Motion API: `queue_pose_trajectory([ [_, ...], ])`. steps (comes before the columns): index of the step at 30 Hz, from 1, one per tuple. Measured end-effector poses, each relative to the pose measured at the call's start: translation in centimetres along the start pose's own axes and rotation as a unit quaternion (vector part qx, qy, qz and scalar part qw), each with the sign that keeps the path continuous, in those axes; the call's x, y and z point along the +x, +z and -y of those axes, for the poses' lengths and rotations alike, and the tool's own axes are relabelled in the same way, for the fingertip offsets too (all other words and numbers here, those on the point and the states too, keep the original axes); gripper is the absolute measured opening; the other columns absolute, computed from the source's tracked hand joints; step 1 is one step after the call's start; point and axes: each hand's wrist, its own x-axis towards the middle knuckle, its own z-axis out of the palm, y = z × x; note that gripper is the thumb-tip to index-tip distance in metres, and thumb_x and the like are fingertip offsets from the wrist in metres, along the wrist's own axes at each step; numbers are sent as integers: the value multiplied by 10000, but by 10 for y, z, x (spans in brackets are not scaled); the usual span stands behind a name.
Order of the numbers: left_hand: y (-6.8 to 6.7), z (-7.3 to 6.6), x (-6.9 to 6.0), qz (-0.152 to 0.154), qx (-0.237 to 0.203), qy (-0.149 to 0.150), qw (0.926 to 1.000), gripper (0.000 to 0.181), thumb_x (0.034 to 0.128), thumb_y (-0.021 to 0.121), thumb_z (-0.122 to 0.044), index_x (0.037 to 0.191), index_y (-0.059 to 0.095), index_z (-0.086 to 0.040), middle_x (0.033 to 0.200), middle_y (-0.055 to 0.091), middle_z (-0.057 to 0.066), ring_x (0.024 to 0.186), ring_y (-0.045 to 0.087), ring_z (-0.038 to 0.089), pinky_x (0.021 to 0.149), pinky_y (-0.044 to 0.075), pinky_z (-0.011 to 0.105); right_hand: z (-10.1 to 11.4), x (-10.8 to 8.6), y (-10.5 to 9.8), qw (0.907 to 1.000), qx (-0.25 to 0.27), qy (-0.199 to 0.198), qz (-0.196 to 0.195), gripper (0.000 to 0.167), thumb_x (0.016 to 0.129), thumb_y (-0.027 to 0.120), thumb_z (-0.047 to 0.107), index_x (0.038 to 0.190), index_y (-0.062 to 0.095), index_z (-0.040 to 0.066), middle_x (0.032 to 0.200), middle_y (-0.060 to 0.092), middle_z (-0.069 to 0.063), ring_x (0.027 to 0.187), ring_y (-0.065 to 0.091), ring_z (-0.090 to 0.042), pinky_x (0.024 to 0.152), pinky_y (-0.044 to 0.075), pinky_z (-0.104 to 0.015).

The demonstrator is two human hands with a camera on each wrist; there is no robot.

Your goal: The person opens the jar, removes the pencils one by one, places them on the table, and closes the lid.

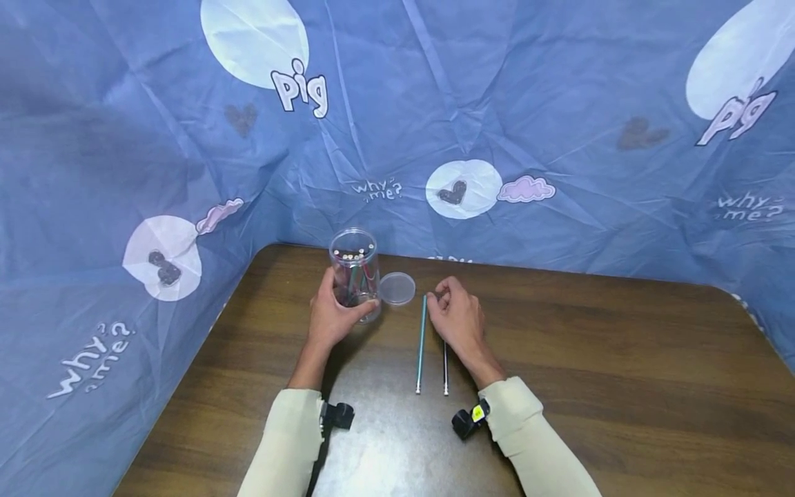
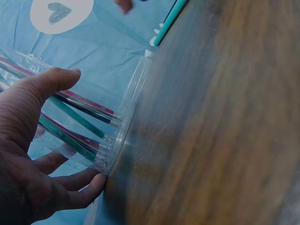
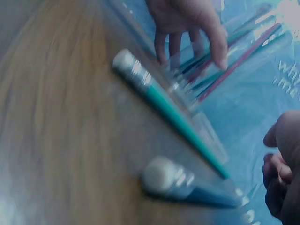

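The L hand (image 1: 332, 314) is wrapping round a clear jar (image 1: 375, 268), thumb on the near side and fingers round the back, while the jar is standing upright, mouth uncovered, w/ a bunch of pencils (image 1: 355, 276) leaning inside it (red, green & dark ones, eraser ends sitting at the bottom per the L wrist view). The R hand (image 1: 459, 314) is hovering well apart from the L hand, fingers loosely bent, a gap showing b/w thumb and fingers, & nothing visibly being held; can't tell if it's touching anything. A teal pencil (image 1: 421, 345) is lying just L of the R hand, far tip pointing up by the thumb and eraser pointing back toward the person. A dark pencil (image 1: 445, 366) is running out from under the R hand, lying roughly alongside the teal one, eraser also facing the person. A clear lid (image 1: 397, 288) is lying flat b/w the two hands, right next to the jar. Everything's resting on a brown wood table (image 1: 590, 373), and a blue printed sheet (image 1: 385, 90) is hanging beyond both hands.
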Motion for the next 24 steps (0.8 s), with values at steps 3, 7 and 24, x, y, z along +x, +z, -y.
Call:
queue_pose_trajectory([
  [3, 0, 0, 0, 14, 8, -12, 10000, 849, 659, 934, -266, 1360, 472, -144, 1205, 619, 151, 1121, 593, 350, 966, 439, 511, 12, 0, -4, 9971, 540, -541, 19, 144, 886, 678, 215, 955, 628, 99, 659, 603, 32, 574, 555, -151, 585, 442, -365],
  [7, -1, 0, 0, 43, 16, -55, 10000, 848, 666, 933, -269, 1365, 468, -148, 1209, 616, 150, 1124, 590, 347, 970, 439, 507, 31, 0, -12, 9901, 1036, -951, 29, 137, 910, 665, 182, 990, 639, 74, 680, 619, 36, 549, 518, -101, 531, 418, -308],
  [24, -1, -1, 1, 43, -24, 13, 10000, 847, 672, 930, -263, 1372, 467, -150, 1212, 619, 144, 1127, 588, 332, 965, 439, 508, 102, 21, -24, 9736, 1075, -1958, 481, 297, 987, 588, 244, 1263, 632, 144, 772, 678, 55, 601, 535, -74, 566, 434, -314],
])
